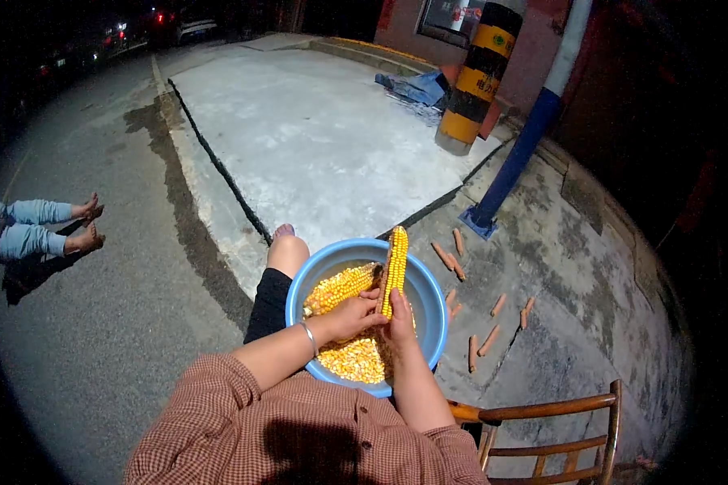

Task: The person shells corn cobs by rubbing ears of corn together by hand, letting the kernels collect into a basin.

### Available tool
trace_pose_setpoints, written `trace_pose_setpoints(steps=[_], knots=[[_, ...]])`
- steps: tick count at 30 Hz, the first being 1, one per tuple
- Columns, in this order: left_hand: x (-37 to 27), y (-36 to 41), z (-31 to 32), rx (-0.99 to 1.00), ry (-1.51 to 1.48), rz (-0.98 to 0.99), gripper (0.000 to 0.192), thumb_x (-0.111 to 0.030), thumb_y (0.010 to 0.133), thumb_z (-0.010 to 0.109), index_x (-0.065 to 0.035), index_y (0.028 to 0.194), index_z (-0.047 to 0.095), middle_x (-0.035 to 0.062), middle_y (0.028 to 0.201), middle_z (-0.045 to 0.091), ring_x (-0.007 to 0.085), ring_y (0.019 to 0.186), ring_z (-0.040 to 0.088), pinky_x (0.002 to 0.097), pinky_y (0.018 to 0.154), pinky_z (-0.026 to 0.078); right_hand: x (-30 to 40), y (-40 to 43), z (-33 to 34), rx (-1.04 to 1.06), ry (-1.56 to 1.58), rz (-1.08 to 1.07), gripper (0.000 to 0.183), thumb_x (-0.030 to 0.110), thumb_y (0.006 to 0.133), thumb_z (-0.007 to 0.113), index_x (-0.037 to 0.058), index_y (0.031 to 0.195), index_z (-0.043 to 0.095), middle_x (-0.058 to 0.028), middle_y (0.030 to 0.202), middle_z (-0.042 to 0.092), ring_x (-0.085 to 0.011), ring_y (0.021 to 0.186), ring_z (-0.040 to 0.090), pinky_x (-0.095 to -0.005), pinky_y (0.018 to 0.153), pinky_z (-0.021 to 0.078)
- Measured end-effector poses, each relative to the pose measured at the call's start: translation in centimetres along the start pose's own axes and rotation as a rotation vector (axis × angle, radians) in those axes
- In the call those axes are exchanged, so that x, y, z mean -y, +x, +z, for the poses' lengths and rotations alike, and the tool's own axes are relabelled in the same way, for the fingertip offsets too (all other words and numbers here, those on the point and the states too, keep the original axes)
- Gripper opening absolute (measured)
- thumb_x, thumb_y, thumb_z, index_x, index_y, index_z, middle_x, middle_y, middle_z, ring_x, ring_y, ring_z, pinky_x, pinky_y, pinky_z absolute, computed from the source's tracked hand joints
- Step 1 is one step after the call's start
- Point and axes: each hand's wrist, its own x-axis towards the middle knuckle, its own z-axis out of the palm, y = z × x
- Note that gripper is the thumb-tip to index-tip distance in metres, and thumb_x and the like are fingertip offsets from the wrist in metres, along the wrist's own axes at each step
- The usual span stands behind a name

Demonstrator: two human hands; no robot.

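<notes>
A partly shelled ear of yellow corn (395, 267) stands almost upright over the blue plastic basin (425, 291). My right hand (400, 321) grips its lower end, with the thumb against the kernels. From the other side, the fingers of my left hand (353, 315) press on the ear near its base; a silvery bracelet circles that wrist. The ear's left side shows bare brown cob. Inside the basin, another ear of corn (346, 288) lies to the left, partly behind my left hand. Loose corn kernels (355, 362) cover the basin's bottom below my hands.
Several bare corn cobs (487, 341) are scattered on the concrete to the right. A wooden chair (552, 409) stands at lower right. Farther off rise a blue-and-white post (515, 151) and a striped pole (482, 79). At far left another person's legs (39, 224) extend over the road.
</notes>
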Motion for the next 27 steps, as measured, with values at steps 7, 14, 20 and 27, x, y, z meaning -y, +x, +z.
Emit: trace_pose_setpoints(steps=[7,14,20,27], knots=[[0.1,0.0,0.9,-0.021,0.076,0.023,0.029,-0.03,0.082,0.054,-0.0094,0.102,0.056,0.0154,0.102,0.054,0.0323,0.092,0.052,0.0382,0.079,0.042,0.0,-0.4,-0.5,-0.046,0.095,0.056,0.039,0.038,0.088,0.042,-0.0001,0.096,0.047,-0.017,0.089,0.058,-0.0243,0.081,0.059,-0.0346,0.071,0.0498],[1.3,-0.3,1.2,0.015,0.062,-0.03,0.027,-0.026,0.081,0.055,-0.0078,0.101,0.058,0.0162,0.097,0.053,0.0314,0.087,0.051,0.0368,0.079,0.041,0.1,-0.5,0.2,-0.065,0.16,0.099,0.042,0.037,0.089,0.041,0.0006,0.109,0.043,-0.0134,0.087,0.057,-0.024,0.086,0.057,-0.0353,0.076,0.048],[1.2,-0.2,0.6,0.001,0.037,-0.03,0.026,-0.023,0.08,0.057,-0.0065,0.099,0.058,0.0157,0.091,0.057,0.0311,0.086,0.055,0.0363,0.077,0.043,0.5,0.0,0.6,0.0,0.298,0.091,0.048,0.038,0.09,0.036,0.0019,0.122,0.036,-0.0077,0.081,0.055,-0.0232,0.085,0.057,-0.0352,0.075,0.0479],[-1.4,-0.1,0.2,0.016,0.067,-0.006,0.036,-0.026,0.076,0.062,-0.0006,0.101,0.055,0.0148,0.091,0.058,0.0256,0.085,0.057,0.0343,0.075,0.044,0.1,0.1,-0.5,-0.064,0.152,0.039,0.05,0.04,0.09,0.036,0.0034,0.124,0.034,-0.0071,0.081,0.055,-0.0209,0.083,0.057,-0.0338,0.068,0.0499]])
